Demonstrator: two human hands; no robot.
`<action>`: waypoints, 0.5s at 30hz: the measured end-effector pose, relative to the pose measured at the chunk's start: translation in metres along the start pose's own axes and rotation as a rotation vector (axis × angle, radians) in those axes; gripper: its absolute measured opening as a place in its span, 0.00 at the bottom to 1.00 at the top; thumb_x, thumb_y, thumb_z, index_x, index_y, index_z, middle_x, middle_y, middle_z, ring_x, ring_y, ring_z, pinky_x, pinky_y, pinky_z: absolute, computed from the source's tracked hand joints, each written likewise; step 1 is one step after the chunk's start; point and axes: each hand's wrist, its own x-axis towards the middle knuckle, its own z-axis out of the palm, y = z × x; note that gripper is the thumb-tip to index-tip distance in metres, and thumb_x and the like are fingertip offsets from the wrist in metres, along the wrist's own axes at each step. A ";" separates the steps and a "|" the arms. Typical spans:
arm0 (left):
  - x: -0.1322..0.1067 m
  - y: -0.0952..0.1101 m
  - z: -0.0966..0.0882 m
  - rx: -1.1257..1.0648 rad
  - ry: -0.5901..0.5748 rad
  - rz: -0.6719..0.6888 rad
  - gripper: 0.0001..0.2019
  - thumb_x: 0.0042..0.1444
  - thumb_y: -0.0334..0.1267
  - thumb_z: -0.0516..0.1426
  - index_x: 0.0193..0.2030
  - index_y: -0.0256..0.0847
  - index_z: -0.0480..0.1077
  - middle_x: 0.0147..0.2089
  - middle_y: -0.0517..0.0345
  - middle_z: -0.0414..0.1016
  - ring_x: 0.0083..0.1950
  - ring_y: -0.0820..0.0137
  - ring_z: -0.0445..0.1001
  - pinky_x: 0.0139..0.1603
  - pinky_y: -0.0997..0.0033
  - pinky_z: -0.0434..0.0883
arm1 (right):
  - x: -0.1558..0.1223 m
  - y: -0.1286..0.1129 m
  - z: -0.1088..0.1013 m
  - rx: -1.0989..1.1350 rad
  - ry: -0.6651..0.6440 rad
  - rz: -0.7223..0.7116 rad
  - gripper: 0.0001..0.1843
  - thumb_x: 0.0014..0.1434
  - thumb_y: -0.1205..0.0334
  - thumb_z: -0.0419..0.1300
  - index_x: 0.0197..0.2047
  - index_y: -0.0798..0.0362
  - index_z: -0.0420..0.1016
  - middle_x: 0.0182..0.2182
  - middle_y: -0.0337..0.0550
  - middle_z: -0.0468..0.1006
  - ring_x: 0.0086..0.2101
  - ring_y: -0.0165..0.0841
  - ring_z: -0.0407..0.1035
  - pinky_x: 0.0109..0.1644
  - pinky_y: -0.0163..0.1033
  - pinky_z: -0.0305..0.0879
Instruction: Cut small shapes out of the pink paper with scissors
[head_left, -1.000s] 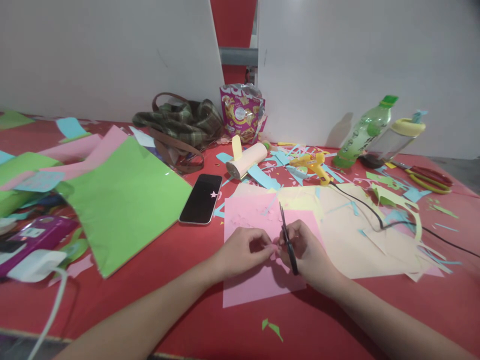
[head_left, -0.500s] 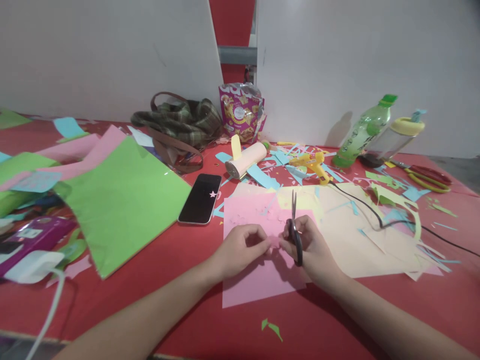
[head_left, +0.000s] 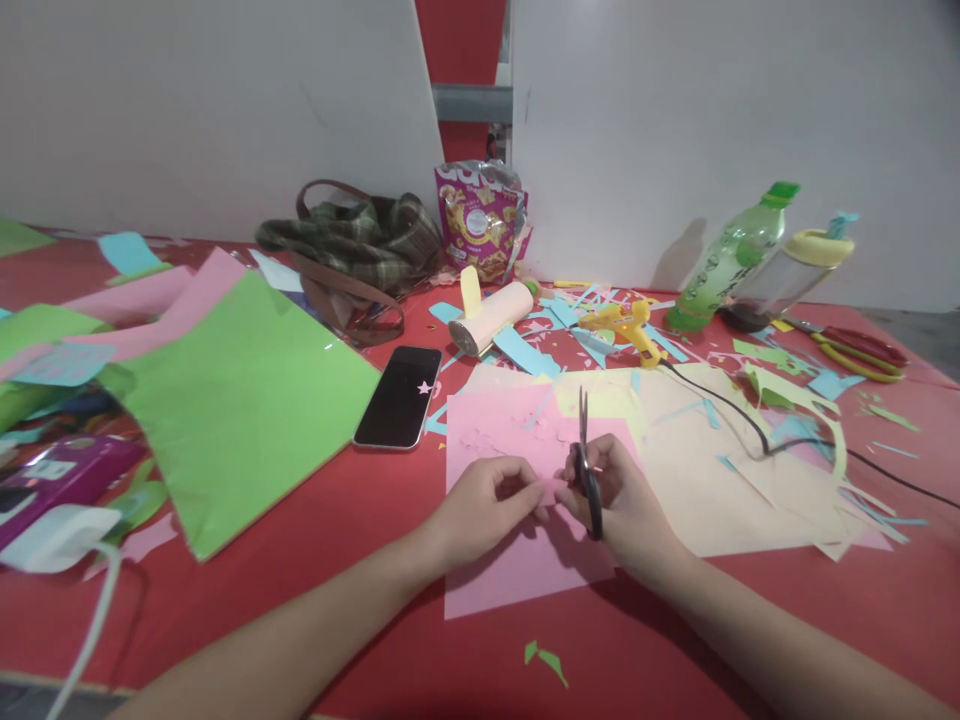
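Observation:
My left hand [head_left: 491,505] is closed in a pinch on one side of a small pink paper piece [head_left: 552,490]. The fingertips of my right hand [head_left: 626,505] meet the piece's other side. That same right hand is wrapped round a pair of scissors [head_left: 584,450], whose dark handles are in the palm and whose blades point up and away. Both hands are over a pink paper sheet [head_left: 487,590] with small pink scraps near its far part. The exact outline of the held piece is partly hidden by my fingers.
A phone [head_left: 397,398] bearing a small pink star lies left of the sheet. Beyond are a paper-covered roll [head_left: 495,318], a yellow glue gun [head_left: 626,325] with a black cord, and a leaning green bottle [head_left: 731,260]. Green sheets [head_left: 247,410] and a purple power strip [head_left: 67,480] occupy the left.
Both hands stay over the pink sheet, pinching the small paper piece, with only slight finger movement. The scissors have tilted a little, and the whole view has shifted slightly.

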 end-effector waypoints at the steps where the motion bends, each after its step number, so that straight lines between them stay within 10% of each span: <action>1: 0.000 0.001 0.000 0.008 -0.001 -0.001 0.09 0.52 0.36 0.50 0.23 0.36 0.61 0.23 0.59 0.69 0.25 0.75 0.70 0.30 0.74 0.66 | 0.000 0.000 -0.001 -0.008 0.000 0.003 0.20 0.41 0.71 0.63 0.28 0.48 0.53 0.25 0.32 0.64 0.25 0.27 0.60 0.28 0.33 0.57; 15: 0.001 0.000 -0.010 0.545 -0.165 0.209 0.13 0.52 0.36 0.46 0.22 0.34 0.63 0.19 0.63 0.60 0.21 0.79 0.56 0.22 0.80 0.55 | -0.003 0.002 -0.002 -0.015 -0.184 0.052 0.20 0.43 0.78 0.59 0.31 0.49 0.53 0.27 0.33 0.66 0.23 0.24 0.58 0.25 0.31 0.55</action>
